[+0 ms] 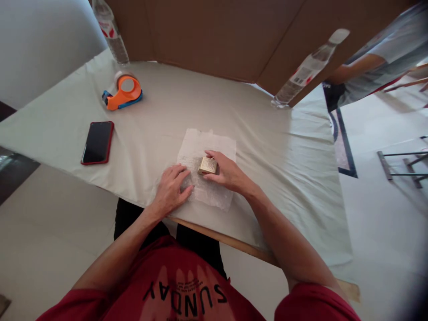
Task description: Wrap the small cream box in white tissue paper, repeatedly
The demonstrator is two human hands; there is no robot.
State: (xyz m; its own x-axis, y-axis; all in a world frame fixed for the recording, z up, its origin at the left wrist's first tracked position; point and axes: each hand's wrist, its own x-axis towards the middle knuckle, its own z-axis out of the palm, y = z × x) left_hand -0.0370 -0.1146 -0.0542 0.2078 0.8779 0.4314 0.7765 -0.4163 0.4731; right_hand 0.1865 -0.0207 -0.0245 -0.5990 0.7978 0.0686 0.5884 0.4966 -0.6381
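A sheet of bubble wrap lies flat near the front edge of the cloth-covered table. On it sits a small gold box with printing on top. My right hand grips this box from the right, thumb on the near side and fingers on the far side. Resting on the left edge of the wrap, my left hand has its fingers apart and holds nothing; a small gap separates it from the box.
A phone in a red case and an orange tape dispenser lie on the left. Plastic bottles stand at the back left and back right, against a brown cardboard panel. A person's arm shows beyond the panel.
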